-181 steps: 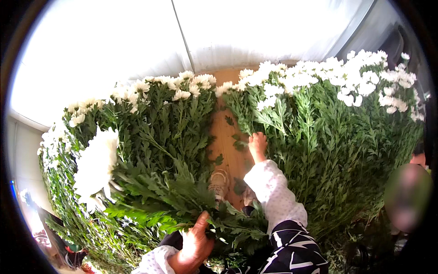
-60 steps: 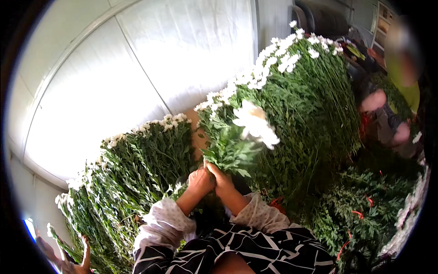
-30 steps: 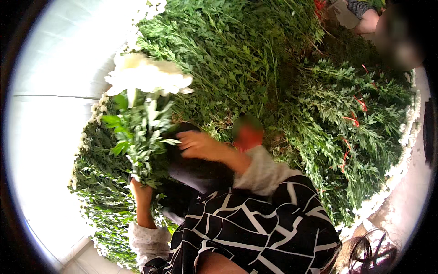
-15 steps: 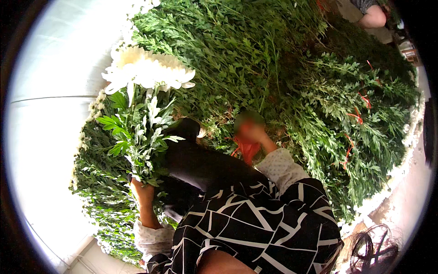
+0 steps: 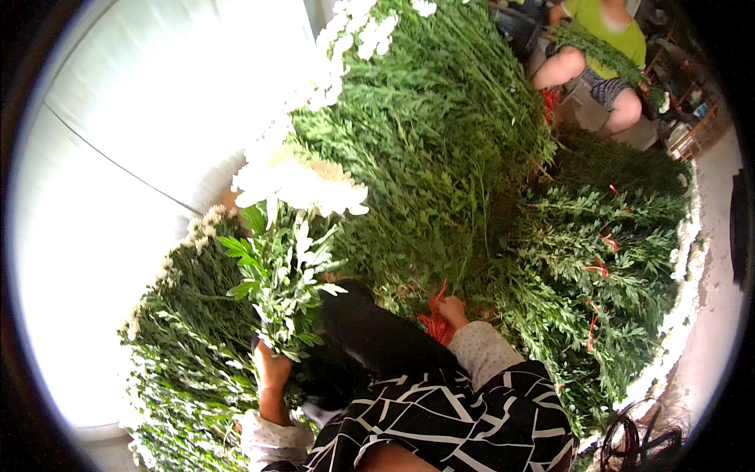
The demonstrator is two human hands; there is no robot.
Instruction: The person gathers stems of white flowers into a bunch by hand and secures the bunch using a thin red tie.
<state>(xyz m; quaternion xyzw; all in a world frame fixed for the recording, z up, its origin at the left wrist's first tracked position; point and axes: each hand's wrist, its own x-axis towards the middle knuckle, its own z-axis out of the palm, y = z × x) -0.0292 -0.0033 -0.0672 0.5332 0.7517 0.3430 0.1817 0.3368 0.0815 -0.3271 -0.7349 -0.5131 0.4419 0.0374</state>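
Left fingers (image 5: 268,362) grasp a bunch (image 5: 289,279), no tie visible; right fingers (image 5: 449,305) pinch red strands (image 5: 432,325), already-tied bundles (image 5: 625,271) lying right of them

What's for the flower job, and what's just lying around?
For the job, it seems:
white flower bunch, in the left hand
red ties, in the right hand
flower piles around

Seemingly just there:
brown crate-like thing, upper right
dark rounded thing, top

A bouquet (image 5: 287,271) is in the left hand (image 5: 273,370); strings (image 5: 434,326) in the right hand (image 5: 451,310). Bundles (image 5: 609,291) lie right; a wall (image 5: 141,259) left.
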